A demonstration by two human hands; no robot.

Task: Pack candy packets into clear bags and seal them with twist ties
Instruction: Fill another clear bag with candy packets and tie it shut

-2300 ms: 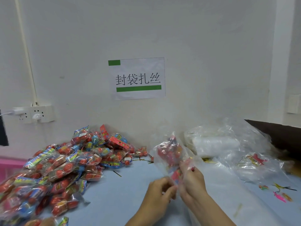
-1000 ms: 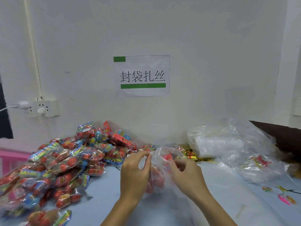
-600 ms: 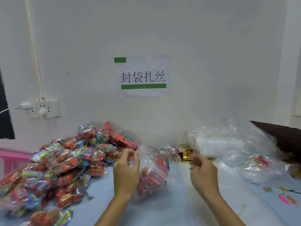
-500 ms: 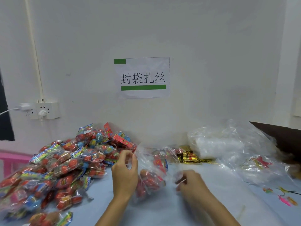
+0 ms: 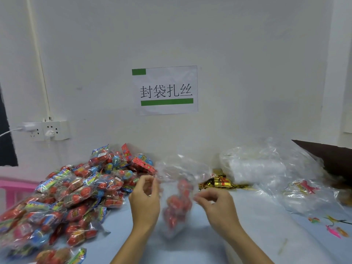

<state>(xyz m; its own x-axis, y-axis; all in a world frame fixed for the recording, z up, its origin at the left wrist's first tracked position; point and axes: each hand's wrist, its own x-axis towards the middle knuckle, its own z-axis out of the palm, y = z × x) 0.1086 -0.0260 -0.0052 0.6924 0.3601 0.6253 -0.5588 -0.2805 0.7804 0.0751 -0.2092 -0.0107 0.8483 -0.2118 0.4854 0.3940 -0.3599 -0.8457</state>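
A clear bag (image 5: 178, 204) with several red candies inside hangs blurred between my hands above the light blue table (image 5: 253, 231). My left hand (image 5: 145, 199) pinches the bag's upper left edge with thumb and fingers. My right hand (image 5: 217, 208) has its fingers curled at the bag's right edge and seems to pinch the film there. A big pile of red and blue candy packets (image 5: 80, 191) lies to the left. A bundle of gold twist ties (image 5: 219, 182) lies just behind the bag against the wall.
A heap of clear bags (image 5: 262, 166) and loose plastic film (image 5: 304, 195) fill the right side. A paper sign (image 5: 165, 90) and a power strip (image 5: 47, 130) hang on the wall. A pink crate (image 5: 11, 189) stands far left, a dark brown surface (image 5: 327, 155) far right.
My right hand went out toward the gold twist ties, then came back to the bag's right edge. My left hand kept its pinch, and the bag's mouth is now spread between both hands.
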